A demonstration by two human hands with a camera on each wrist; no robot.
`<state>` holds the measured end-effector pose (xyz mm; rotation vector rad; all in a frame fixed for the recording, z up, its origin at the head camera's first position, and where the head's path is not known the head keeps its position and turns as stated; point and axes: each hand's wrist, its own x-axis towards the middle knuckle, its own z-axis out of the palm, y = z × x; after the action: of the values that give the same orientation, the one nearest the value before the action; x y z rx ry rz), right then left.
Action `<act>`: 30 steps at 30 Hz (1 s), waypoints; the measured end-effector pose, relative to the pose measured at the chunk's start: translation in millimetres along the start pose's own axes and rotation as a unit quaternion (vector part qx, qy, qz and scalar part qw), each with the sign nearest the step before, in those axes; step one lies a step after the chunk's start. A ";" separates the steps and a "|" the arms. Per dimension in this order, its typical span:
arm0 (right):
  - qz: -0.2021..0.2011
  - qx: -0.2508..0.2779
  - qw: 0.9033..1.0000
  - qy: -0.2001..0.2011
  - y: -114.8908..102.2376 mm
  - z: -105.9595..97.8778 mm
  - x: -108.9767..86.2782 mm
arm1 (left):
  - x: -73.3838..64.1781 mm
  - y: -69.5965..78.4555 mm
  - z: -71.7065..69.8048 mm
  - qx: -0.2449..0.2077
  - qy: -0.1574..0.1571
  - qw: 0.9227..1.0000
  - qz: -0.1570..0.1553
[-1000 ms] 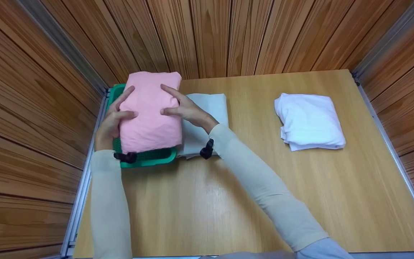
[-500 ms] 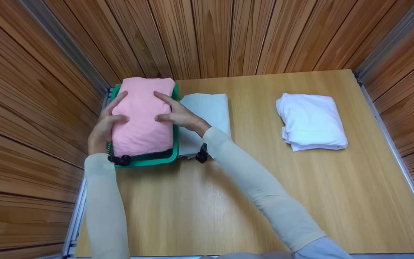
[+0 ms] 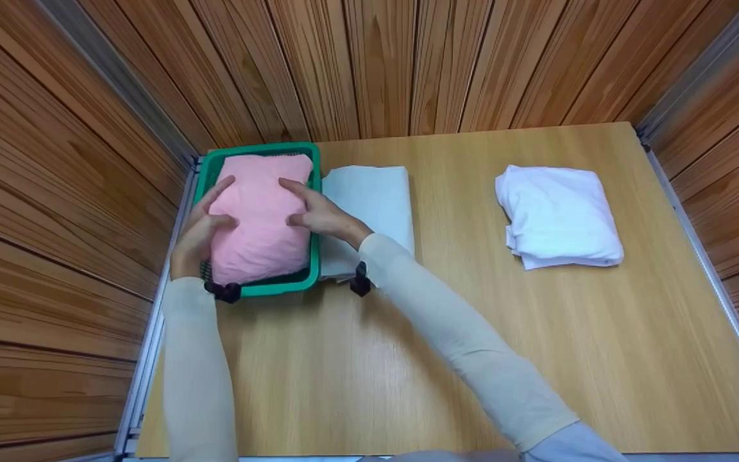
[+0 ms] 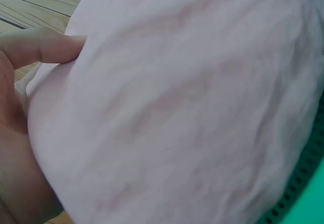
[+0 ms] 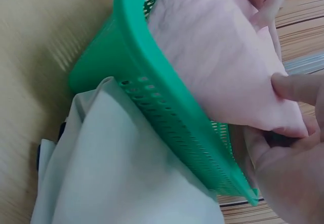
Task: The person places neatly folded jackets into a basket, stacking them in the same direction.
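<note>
Wood-plank walls (image 3: 382, 70) on three sides. Light wood-grain worktop (image 3: 664, 359) between. Green basket (image 3: 280, 289), far left corner; pink cloth bundle (image 3: 263, 240) within its rim. White folded cloth (image 3: 562, 218) well apart, right; pale-blue cloth (image 3: 379, 192) just beside basket. Left hand (image 3: 196, 234), right hand (image 3: 330, 217): clamped on bundle's opposite sides, thumb and forefinger spread on top.

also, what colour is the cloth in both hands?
The cloth is pink; head view shows it best.
</note>
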<state>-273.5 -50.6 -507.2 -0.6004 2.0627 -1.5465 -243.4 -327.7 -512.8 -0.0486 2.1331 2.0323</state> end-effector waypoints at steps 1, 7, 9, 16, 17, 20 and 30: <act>0.005 0.002 1.000 0.004 1.1 0.4 -0.3 | 0.3 -1.6 0.5 0.005 0.005 1.000 -0.006; 0.024 0.023 0.999 0.027 6.0 1.8 -1.0 | -1.1 -0.7 7.3 0.027 0.015 0.999 -0.023; 0.029 0.015 0.999 0.033 6.8 1.9 -1.0 | -2.0 1.3 9.7 0.037 0.018 0.999 -0.029; 0.034 -0.099 0.993 0.058 8.9 -0.4 0.1 | 7.1 -11.1 7.5 0.080 0.053 0.994 -0.059; 0.033 -0.115 0.991 0.063 9.2 -0.7 0.0 | 9.6 -15.1 6.4 0.095 0.058 0.992 -0.063; 0.025 -0.150 0.986 0.073 10.4 -0.8 -0.6 | 15.6 -23.6 6.3 0.149 0.061 0.984 -0.079; 0.015 -0.187 0.980 0.069 15.5 0.6 -5.7 | 9.3 -19.0 23.3 0.203 -0.029 0.948 -0.245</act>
<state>-269.5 -43.5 -521.6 -0.6045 2.4825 -1.2168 -246.7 -304.7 -534.0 -0.4071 2.1811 1.2875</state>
